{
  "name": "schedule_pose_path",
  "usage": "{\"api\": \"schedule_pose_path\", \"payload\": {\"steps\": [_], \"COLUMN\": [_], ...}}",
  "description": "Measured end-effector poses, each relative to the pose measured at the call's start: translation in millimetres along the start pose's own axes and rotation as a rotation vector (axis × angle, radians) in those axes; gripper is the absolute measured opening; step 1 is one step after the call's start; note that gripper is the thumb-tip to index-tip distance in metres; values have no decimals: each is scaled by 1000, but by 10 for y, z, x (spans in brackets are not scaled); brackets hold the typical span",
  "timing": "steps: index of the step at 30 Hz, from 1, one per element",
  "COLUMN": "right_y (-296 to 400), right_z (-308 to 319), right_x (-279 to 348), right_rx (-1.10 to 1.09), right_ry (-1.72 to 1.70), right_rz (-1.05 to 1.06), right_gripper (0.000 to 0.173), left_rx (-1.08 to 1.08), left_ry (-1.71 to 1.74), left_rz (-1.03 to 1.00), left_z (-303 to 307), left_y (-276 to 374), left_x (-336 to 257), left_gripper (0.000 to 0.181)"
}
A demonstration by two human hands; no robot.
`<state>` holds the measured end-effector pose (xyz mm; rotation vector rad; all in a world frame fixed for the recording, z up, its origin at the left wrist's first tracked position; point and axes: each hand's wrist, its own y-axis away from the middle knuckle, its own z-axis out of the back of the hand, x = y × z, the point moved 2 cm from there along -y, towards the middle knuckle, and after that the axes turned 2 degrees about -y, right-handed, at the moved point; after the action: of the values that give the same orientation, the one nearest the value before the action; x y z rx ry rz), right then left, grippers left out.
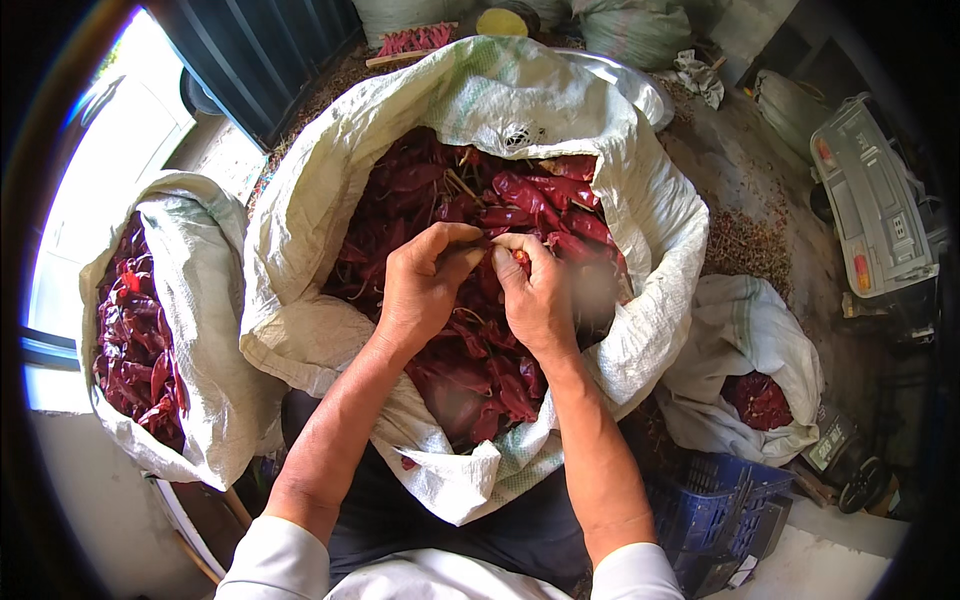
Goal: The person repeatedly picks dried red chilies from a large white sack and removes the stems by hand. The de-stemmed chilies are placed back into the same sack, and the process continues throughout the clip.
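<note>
Dried red chili peppers [517, 191] fill a large white woven sack [300, 202] that stands in front of me with its rim rolled open. Above the peppers, my left hand [431, 277] and my right hand [532, 289] nearly meet at the fingertips. The thumb and forefinger of my right hand pinch a small red and orange piece of chili pepper [520, 259]. The left thumb and forefinger are pressed together beside it; whether something thin lies between them, I cannot tell.
On the left stands a second woven sack [202, 300] of red chilies; a smaller sack [780, 330] is at the right, above a blue plastic crate [701, 480]. Stems and debris [742, 251] litter the floor. A grey vehicle part with lamps [874, 202] stands far right, full sacks [634, 34] at the back.
</note>
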<state>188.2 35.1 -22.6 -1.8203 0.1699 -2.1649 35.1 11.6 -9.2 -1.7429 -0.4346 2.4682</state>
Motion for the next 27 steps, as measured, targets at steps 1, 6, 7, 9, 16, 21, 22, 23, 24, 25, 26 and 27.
{"api": "schedule_pose_path", "payload": {"steps": [1, 6, 7, 9, 16, 21, 22, 23, 24, 25, 26, 27], "right_y": [0, 22, 23, 32, 7, 32, 24, 16, 22, 25, 24, 24], "right_z": [0, -44, -45, -63, -42, -50, -46, -42, -35, -30, -22, -9], "right_x": [-5, -102, -114, -90, -70, -47, -40, -36, -47, -52, -44, -9], "right_rx": [-10, -27, -18, 6, -9, -87, -91, -82, -74, -64, -42, -15], "right_ry": [11, -106, -164, -199, -142, 171, 250, 291, 333, 374, 404, 433], "right_rz": [-5, -62, -103, -144, -62, 173, 239, 276, 309, 342, 370, 398], "right_gripper": [20, 19, 19, 19, 20, 15, 14, 14, 13, 14, 14, 15], "left_rx": [4, 23, 5, -32, -5, 20, 45, 66, 89, 112, 137, 158], "left_ry": [28, 370, 407, 478, 469, 145, 65, -18, -99, -181, -214, -245], "left_rz": [35, 261, 280, 318, 350, 253, 212, 135, 61, -13, -49, -81], "left_z": [-12, -27, -36, -45, -54, -67, -40, -16, 3, 18, 35, 55], "left_y": [3, -15, -14, -12, -12, 3, -14, -32, -40, -49, -59, -60], "left_x": [2, 99, 101, 86, 137, 31, -4, -7, 10, 19, 22, -2], "left_gripper": [20, 20, 20, 20, 20, 19, 19, 19, 20, 20, 20, 20]}}
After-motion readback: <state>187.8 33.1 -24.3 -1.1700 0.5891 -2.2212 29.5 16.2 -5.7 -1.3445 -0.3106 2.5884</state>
